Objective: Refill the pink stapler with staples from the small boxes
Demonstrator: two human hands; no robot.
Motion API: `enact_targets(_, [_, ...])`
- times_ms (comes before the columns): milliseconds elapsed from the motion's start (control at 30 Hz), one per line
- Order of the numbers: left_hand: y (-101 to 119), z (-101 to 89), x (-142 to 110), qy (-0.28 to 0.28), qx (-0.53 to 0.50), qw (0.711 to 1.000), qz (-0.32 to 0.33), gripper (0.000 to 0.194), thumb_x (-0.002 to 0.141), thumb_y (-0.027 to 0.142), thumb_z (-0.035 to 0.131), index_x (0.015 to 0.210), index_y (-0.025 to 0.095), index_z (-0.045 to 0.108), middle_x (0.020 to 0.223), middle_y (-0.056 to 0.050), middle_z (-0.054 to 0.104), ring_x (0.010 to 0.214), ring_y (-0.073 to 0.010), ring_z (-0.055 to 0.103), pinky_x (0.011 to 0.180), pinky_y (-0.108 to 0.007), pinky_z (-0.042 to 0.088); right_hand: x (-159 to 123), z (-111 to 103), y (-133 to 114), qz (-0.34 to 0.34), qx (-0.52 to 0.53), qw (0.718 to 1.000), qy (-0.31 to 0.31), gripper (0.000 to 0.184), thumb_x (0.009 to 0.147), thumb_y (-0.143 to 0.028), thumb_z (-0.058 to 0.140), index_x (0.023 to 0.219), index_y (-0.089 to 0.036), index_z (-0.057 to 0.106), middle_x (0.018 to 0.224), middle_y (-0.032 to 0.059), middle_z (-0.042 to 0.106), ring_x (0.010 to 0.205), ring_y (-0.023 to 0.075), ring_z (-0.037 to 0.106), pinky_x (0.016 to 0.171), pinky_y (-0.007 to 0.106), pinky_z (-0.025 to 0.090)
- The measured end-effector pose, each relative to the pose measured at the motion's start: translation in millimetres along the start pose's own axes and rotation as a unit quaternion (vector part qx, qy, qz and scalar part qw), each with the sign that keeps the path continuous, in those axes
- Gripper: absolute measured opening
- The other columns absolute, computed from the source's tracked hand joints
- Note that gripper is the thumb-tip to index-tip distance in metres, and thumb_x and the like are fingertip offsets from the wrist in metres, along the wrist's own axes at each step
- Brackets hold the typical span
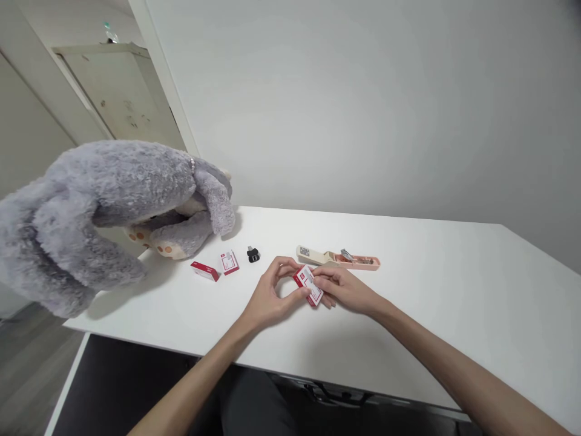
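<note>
Both hands meet over the white table [454, 290], holding one small red and white box [308, 284] between them. My left hand [272, 297] pinches its left end with thumb and fingers curled around it. My right hand [347, 290] grips its right end, fingers closed. Just behind the hands lies a pink and beige stapler [338, 258], opened out flat on the table.
Two more small red and white boxes [204, 270] [229, 262] and a small black object [253, 255] lie to the left. A large grey plush toy [104, 212] fills the table's left end. A plain wall stands behind the table.
</note>
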State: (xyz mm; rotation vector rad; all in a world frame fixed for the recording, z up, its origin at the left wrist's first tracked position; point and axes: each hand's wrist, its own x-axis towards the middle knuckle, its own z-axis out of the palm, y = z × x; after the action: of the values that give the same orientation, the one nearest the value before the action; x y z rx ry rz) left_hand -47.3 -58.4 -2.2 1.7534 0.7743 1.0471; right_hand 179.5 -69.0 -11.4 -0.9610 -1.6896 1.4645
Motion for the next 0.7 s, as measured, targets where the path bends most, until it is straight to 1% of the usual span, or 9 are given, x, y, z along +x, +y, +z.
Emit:
enact_targets(67, [-1.6, 1.5, 2.1, 0.031, -0.001, 1.000, 0.004, 0.038, 0.086, 0.032, 0.084, 0.112, 0.023, 0.057, 0.112, -0.008, 0.073, 0.114, -0.0248, 0.070, 0.107, -0.042, 0.050, 0.4, -0.2, 2.0, -0.001, 0.004, 1.000, 0.007, 0.046, 0.103, -0.062, 0.059, 0.108, -0.017, 0.067, 0.067, -0.0012, 0.066, 0.053, 0.0115, 0.054, 0.053, 0.026, 0.043])
enact_targets(200, [-5.1, -0.2, 6.8, 0.117, -0.041, 0.992, 0.002, 0.038, 0.083, 0.034, 0.086, 0.106, 0.023, 0.058, 0.107, -0.005, 0.069, 0.104, -0.0210, 0.070, 0.101, -0.038, 0.053, 0.8, -0.1, 4.1, 0.007, 0.029, 0.999, 0.025, 0.052, 0.102, -0.064, 0.058, 0.129, -0.019, 0.059, 0.067, -0.0019, 0.068, 0.051, 0.0134, 0.060, 0.049, 0.026, 0.047])
enact_targets(300, [-6.1, -3.6, 9.0, 0.152, -0.078, 0.985, -0.016, 0.038, 0.082, 0.038, 0.087, 0.102, 0.022, 0.060, 0.104, -0.004, 0.069, 0.101, -0.0205, 0.070, 0.096, -0.036, 0.054, 1.3, 0.9, 4.4, -0.002, 0.043, 0.999, 0.030, 0.053, 0.102, -0.064, 0.059, 0.131, -0.020, 0.057, 0.072, -0.0010, 0.068, 0.053, 0.0144, 0.065, 0.049, 0.027, 0.050])
enact_targets(400, [-4.6, -5.4, 8.9, 0.152, -0.090, 0.984, -0.038, 0.034, 0.085, 0.041, 0.085, 0.101, 0.021, 0.063, 0.100, -0.003, 0.071, 0.099, -0.0206, 0.071, 0.092, -0.035, 0.053, 1.4, 2.3, 5.0, -0.013, 0.044, 0.998, 0.041, 0.049, 0.102, -0.061, 0.059, 0.130, -0.021, 0.058, 0.081, 0.0013, 0.070, 0.057, 0.0148, 0.068, 0.049, 0.027, 0.052])
enact_targets(500, [-2.3, -4.8, 7.7, 0.143, -0.087, 0.985, -0.047, 0.031, 0.087, 0.042, 0.083, 0.101, 0.021, 0.065, 0.098, -0.003, 0.072, 0.098, -0.0204, 0.072, 0.091, -0.034, 0.053, 0.5, 3.2, 5.2, -0.023, 0.027, 0.997, 0.063, 0.043, 0.103, -0.057, 0.061, 0.129, -0.023, 0.060, 0.104, 0.0069, 0.073, 0.060, 0.0141, 0.072, 0.048, 0.027, 0.052])
enact_targets(533, [-1.9, -4.4, 7.4, 0.139, -0.089, 0.985, -0.048, 0.032, 0.087, 0.043, 0.083, 0.101, 0.021, 0.065, 0.098, -0.003, 0.072, 0.097, -0.0203, 0.072, 0.090, -0.034, 0.053, 0.0, 3.3, 5.0, -0.025, 0.018, 0.997, 0.070, 0.041, 0.102, -0.055, 0.062, 0.128, -0.023, 0.061, 0.108, 0.0076, 0.073, 0.060, 0.0139, 0.072, 0.048, 0.027, 0.052])
enact_targets(567, [-1.6, -3.9, 7.2, 0.133, -0.092, 0.986, -0.049, 0.032, 0.086, 0.043, 0.084, 0.100, 0.021, 0.065, 0.098, -0.003, 0.073, 0.097, -0.0202, 0.073, 0.090, -0.034, 0.054, -0.4, 3.4, 4.7, -0.025, 0.009, 0.997, 0.074, 0.039, 0.102, -0.054, 0.063, 0.127, -0.024, 0.062, 0.106, 0.0071, 0.074, 0.060, 0.0141, 0.072, 0.049, 0.027, 0.052])
enact_targets(667, [-2.3, -2.6, 7.4, 0.116, -0.109, 0.986, -0.049, 0.034, 0.086, 0.043, 0.085, 0.101, 0.020, 0.064, 0.101, -0.003, 0.072, 0.096, -0.0197, 0.073, 0.087, -0.032, 0.055, -1.3, 3.1, 4.5, -0.025, -0.008, 0.997, 0.076, 0.033, 0.102, -0.051, 0.064, 0.118, -0.022, 0.064, 0.077, 0.0012, 0.073, 0.059, 0.0159, 0.071, 0.052, 0.027, 0.052])
enact_targets(700, [-2.7, -2.3, 7.5, 0.113, -0.114, 0.986, -0.048, 0.035, 0.086, 0.043, 0.085, 0.101, 0.020, 0.063, 0.102, -0.003, 0.072, 0.096, -0.0195, 0.073, 0.087, -0.032, 0.056, -1.2, 2.9, 4.9, -0.030, -0.010, 0.997, 0.077, 0.032, 0.103, -0.052, 0.063, 0.114, -0.022, 0.065, 0.071, 0.0004, 0.071, 0.059, 0.0167, 0.071, 0.052, 0.027, 0.052])
